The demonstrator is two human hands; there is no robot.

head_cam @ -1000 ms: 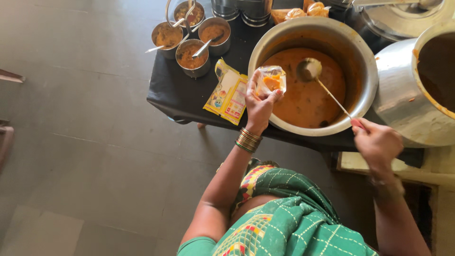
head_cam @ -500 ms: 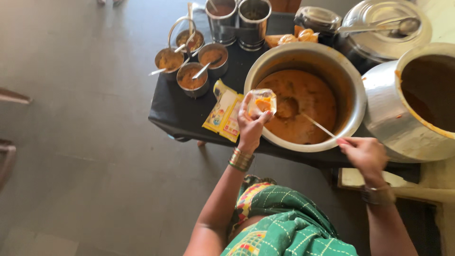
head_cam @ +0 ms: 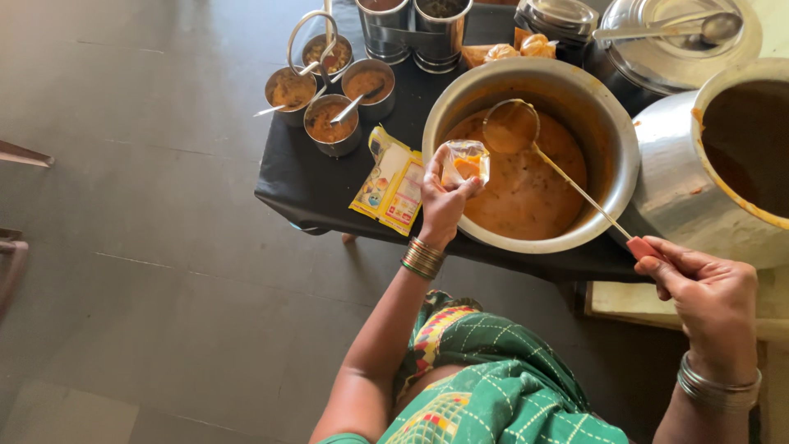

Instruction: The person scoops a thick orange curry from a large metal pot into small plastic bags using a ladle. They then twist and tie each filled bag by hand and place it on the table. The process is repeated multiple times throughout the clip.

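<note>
The left hand (head_cam: 444, 197) pinches a small clear plastic pouch (head_cam: 468, 161) by its mouth, holding it over the near rim of the big steel pot (head_cam: 612, 177) that sits on the black-covered bench (head_cam: 304, 185); a little orange curry already sits in the bottom of the pouch. The right hand (head_cam: 711, 292) is clenched around the red grip of a long ladle (head_cam: 511, 126), whose bowl is lifted above the curry (head_cam: 526, 193) and looks full, hovering just beyond and above the pouch. To pour well, the pouch mouth should be kept wide open with thumb and fingers spread, and kept above the pot so any drip falls back into it. The ladle's lip would best come close to the opening and tip slowly, because the long handle makes the bowl swing and the pouch is narrow. Spilling onto the fingers looks like the main risk, since the curry may be hot. Just left of the pouch a yellow printed packet (head_cam: 393, 189) lies on the bench, and farther left a caddy of small steel cups (head_cam: 325, 94) holds chutneys with spoons.
</note>
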